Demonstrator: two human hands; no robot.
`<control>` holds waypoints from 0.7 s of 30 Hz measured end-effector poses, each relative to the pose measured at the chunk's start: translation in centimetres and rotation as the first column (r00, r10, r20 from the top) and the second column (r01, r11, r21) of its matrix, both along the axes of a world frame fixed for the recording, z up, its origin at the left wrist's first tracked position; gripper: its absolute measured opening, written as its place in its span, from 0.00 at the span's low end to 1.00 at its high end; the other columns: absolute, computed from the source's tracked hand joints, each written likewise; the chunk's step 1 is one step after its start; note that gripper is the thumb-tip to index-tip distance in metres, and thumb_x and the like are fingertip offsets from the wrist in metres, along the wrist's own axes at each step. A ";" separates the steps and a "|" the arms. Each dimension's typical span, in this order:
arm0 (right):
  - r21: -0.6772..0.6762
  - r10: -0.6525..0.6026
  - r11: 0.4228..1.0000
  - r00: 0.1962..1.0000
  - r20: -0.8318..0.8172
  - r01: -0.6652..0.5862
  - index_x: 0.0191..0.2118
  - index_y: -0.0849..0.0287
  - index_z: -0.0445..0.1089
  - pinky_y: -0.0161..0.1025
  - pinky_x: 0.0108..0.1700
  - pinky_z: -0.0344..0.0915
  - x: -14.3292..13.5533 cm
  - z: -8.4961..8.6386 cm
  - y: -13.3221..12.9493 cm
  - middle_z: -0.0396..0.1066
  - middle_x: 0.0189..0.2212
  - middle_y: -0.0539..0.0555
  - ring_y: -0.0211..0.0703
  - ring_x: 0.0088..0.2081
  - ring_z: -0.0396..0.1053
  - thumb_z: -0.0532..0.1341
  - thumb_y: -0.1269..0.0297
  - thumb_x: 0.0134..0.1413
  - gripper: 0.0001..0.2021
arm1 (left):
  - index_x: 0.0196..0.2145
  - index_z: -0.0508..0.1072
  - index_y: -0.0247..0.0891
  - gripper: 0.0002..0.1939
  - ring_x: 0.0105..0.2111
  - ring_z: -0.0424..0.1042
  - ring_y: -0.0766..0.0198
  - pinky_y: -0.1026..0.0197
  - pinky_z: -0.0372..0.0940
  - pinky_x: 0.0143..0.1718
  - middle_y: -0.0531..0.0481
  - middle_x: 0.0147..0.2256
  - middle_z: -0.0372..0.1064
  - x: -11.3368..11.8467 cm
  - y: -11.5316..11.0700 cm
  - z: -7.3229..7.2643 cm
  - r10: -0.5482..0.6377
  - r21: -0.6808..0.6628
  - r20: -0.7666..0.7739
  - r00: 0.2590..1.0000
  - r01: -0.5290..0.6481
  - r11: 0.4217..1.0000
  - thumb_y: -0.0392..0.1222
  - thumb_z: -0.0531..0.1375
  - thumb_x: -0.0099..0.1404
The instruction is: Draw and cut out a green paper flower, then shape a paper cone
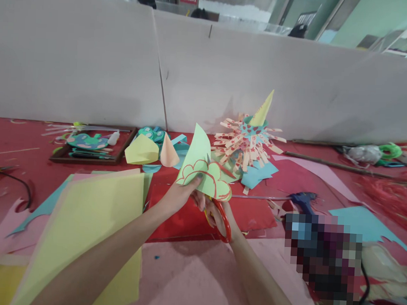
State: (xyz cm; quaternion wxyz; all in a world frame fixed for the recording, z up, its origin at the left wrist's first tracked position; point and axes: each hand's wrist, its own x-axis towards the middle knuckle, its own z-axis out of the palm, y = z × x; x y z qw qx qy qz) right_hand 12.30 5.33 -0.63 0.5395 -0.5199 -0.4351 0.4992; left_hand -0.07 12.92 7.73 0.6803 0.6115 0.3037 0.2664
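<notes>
My left hand [192, 189] pinches a sheet of pale green paper [199, 147] between thumb and fingers. Red outlines of a scalloped, cloud-like shape are drawn on the paper's lower part. Just below and to the right, my right hand [217, 217] is closed around the handles of red-and-yellow scissors [225, 226]. The scissors' blades are mostly hidden behind the paper, with a small dark tip showing near its middle. A red sheet [176, 219] lies on the table under both hands.
Yellow paper sheets [94, 219] lie at left. Behind them stands a brown tray [87, 161] with pens. A fringed paper craft with a yellow cone [263, 109] stands at the back. A dark blue glue gun [303, 201] lies right. A white partition [279, 74] closes off the far side.
</notes>
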 end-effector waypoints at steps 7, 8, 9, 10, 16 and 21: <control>-0.028 0.001 1.000 1.000 -0.018 -0.002 0.27 0.57 0.58 0.30 0.14 0.48 0.0 0.6 -0.1 0.50 0.10 0.41 0.29 0.11 0.48 0.56 0.42 0.51 0.21 | 0.24 0.67 0.35 0.22 0.14 0.67 0.65 0.62 0.63 0.20 0.50 0.14 0.66 0.0 -0.1 0.0 -0.008 -0.028 0.033 0.999 0.009 1.000 0.59 0.55 0.59; -0.027 -0.002 1.000 1.000 -0.016 0.001 0.27 0.57 0.58 0.30 0.14 0.48 0.0 0.7 -0.1 0.50 0.10 0.41 0.29 0.11 0.48 0.56 0.42 0.51 0.21 | 0.24 0.68 0.35 0.23 0.14 0.67 0.65 0.63 0.63 0.20 0.50 0.14 0.66 0.0 0.0 -0.1 -0.010 -0.031 0.037 0.999 0.011 0.999 0.59 0.54 0.59; -0.028 -0.004 1.000 1.000 -0.011 0.003 0.27 0.57 0.59 0.30 0.13 0.48 0.1 0.8 -0.1 0.50 0.10 0.41 0.29 0.11 0.48 0.56 0.42 0.51 0.21 | 0.24 0.68 0.34 0.23 0.14 0.67 0.65 0.62 0.63 0.20 0.49 0.14 0.66 0.0 0.0 -0.1 -0.013 -0.035 0.039 0.999 0.014 0.999 0.59 0.54 0.59; -0.029 -0.003 1.000 1.000 -0.005 0.003 0.28 0.58 0.59 0.30 0.13 0.48 0.1 0.8 -0.1 0.50 0.10 0.40 0.29 0.11 0.48 0.56 0.42 0.51 0.21 | 0.25 0.69 0.34 0.23 0.14 0.67 0.65 0.62 0.63 0.20 0.49 0.14 0.67 0.0 0.0 -0.1 -0.013 -0.039 0.042 0.999 0.014 0.999 0.60 0.54 0.59; -0.010 -0.052 0.999 0.999 0.018 0.052 0.30 0.58 0.59 0.29 0.12 0.48 0.0 0.0 0.0 0.52 0.10 0.41 0.28 0.11 0.47 0.57 0.42 0.51 0.21 | 0.30 0.70 0.33 0.24 0.14 0.67 0.63 0.62 0.63 0.20 0.50 0.14 0.66 0.0 0.2 0.0 0.002 -0.035 0.051 0.999 0.000 0.999 0.60 0.54 0.59; -0.009 -0.046 0.999 0.999 -0.007 0.046 0.29 0.57 0.58 0.29 0.12 0.48 0.0 -0.5 0.2 0.51 0.11 0.40 0.28 0.11 0.47 0.60 0.43 0.48 0.21 | 0.27 0.68 0.33 0.25 0.14 0.67 0.62 0.61 0.63 0.19 0.49 0.14 0.66 -0.1 0.3 0.3 0.033 -0.025 0.039 0.999 -0.032 0.999 0.61 0.52 0.60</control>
